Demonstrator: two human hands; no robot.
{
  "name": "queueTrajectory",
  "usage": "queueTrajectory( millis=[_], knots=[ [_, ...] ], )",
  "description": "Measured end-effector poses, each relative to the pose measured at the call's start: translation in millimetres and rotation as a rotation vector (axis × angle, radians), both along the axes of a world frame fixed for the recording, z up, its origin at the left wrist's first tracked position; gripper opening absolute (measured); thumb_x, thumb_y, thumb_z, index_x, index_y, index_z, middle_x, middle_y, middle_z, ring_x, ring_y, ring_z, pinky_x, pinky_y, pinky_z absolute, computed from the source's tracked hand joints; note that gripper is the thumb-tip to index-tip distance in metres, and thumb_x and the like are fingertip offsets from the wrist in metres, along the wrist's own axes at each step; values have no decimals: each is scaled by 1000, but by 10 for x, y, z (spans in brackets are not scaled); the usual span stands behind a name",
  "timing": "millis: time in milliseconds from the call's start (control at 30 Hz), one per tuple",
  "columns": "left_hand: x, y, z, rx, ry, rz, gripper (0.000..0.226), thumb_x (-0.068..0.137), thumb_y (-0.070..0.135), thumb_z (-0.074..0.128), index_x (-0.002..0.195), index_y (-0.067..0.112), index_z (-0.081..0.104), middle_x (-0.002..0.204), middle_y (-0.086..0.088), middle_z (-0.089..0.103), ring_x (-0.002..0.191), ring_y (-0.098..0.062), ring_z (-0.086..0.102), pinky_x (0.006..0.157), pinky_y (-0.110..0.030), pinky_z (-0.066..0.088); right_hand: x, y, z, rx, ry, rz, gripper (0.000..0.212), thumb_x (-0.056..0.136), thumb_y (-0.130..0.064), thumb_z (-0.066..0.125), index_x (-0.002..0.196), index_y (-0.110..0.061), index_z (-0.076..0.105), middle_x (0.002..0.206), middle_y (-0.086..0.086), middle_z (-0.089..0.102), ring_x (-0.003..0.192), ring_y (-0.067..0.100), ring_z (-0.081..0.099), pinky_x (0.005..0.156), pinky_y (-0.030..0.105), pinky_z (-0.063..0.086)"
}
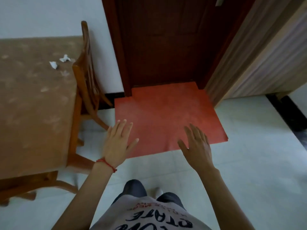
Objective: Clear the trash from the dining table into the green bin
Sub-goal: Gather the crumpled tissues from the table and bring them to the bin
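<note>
The dining table (33,113) with a brown patterned cloth fills the left of the head view. Two crumpled white paper scraps lie near its far right edge: one scrap (65,58) and, a little nearer and to its left, a second scrap (53,64). My left hand (118,143), with a red string on the wrist, is held out flat over the floor to the right of the table, fingers apart and empty. My right hand (196,145) is also spread and empty, over the red mat. No green bin is in view.
A wooden chair (86,77) is tucked against the table's right side, its legs reaching onto the floor. A red mat (162,117) lies before a dark wooden door (166,44). A pale tiled floor (249,163) spreads to the right, with a striped wall panel (259,60) beyond.
</note>
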State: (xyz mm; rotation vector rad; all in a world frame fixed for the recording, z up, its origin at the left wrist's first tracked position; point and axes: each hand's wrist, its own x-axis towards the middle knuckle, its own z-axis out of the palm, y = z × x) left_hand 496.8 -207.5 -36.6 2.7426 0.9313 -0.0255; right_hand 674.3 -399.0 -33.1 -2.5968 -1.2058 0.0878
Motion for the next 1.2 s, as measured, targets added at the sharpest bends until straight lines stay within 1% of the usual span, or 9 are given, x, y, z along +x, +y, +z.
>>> queueTrajectory(
  millis=[67, 200, 300, 533, 767, 833, 900, 1033, 1200],
  knots=[
    [71, 72, 28, -1, 9, 26, 75, 90, 60, 12, 128, 6, 47, 130, -22, 52, 124, -40, 45, 99, -55, 38, 117, 114, -28, 0, 14, 22, 57, 89, -46, 35, 126, -6, 51, 134, 15, 52, 122, 34, 49, 100, 47, 40],
    [286, 305, 67, 6, 11, 52, 75, 89, 61, 13, 126, 6, 48, 130, -22, 51, 123, -41, 45, 99, -56, 39, 315, 423, -45, 34, 5, 86, 53, 88, -42, 38, 122, -4, 53, 129, 16, 56, 117, 33, 54, 98, 44, 40],
    [498, 555, 62, 14, 0, 68, 78, 88, 62, 10, 128, 6, 47, 133, -22, 49, 125, -41, 42, 101, -57, 34, 505, 727, -62, 50, 2, 96, 53, 88, -42, 38, 120, -4, 54, 128, 16, 57, 115, 33, 56, 97, 44, 40],
    [1068, 1486, -15, 48, -22, 82, 75, 88, 60, 12, 132, 8, 43, 137, -20, 46, 129, -38, 39, 104, -52, 28, 1062, 1736, -96, 47, 15, 95, 56, 88, -48, 38, 124, -8, 54, 131, 16, 55, 119, 32, 54, 97, 44, 39],
    [1619, 2432, 34, 64, -22, 77, 79, 89, 60, 7, 128, 5, 47, 131, -21, 51, 124, -39, 45, 100, -54, 34, 1598, 2702, 24, 55, 18, 87, 57, 89, -48, 36, 127, -8, 52, 135, 15, 51, 122, 32, 50, 98, 44, 40],
    [1750, 2630, 47, 59, -25, 77, 79, 89, 61, 6, 129, 5, 46, 132, -21, 50, 125, -39, 44, 101, -54, 33, 1739, 2901, 46, 56, 28, 81, 58, 88, -48, 36, 127, -8, 52, 135, 15, 52, 121, 32, 50, 98, 45, 40],
    [1894, 2827, 50, 44, -34, 97, 78, 89, 60, 8, 129, 6, 46, 134, -21, 49, 127, -39, 42, 102, -55, 31, 1892, 3106, 75, 46, 50, 85, 59, 88, -49, 35, 128, -9, 51, 136, 14, 50, 123, 32, 48, 100, 44, 38],
    [2172, 3108, 29, 33, -34, 129, 75, 90, 59, 11, 128, 6, 48, 131, -22, 52, 124, -40, 45, 100, -56, 34, 2194, 3468, 92, 34, 63, 120, 63, 87, -51, 32, 131, -9, 49, 140, 13, 46, 127, 31, 44, 103, 43, 33],
    [2645, 3511, -5, 28, -11, 196, 75, 91, 58, 10, 125, 5, 50, 128, -22, 54, 121, -41, 48, 97, -57, 36, 2765, 4033, 50, 42, 41, 180, 60, 87, -48, 36, 126, -7, 54, 134, 15, 52, 120, 34, 51, 99, 45, 38]
  ],
)
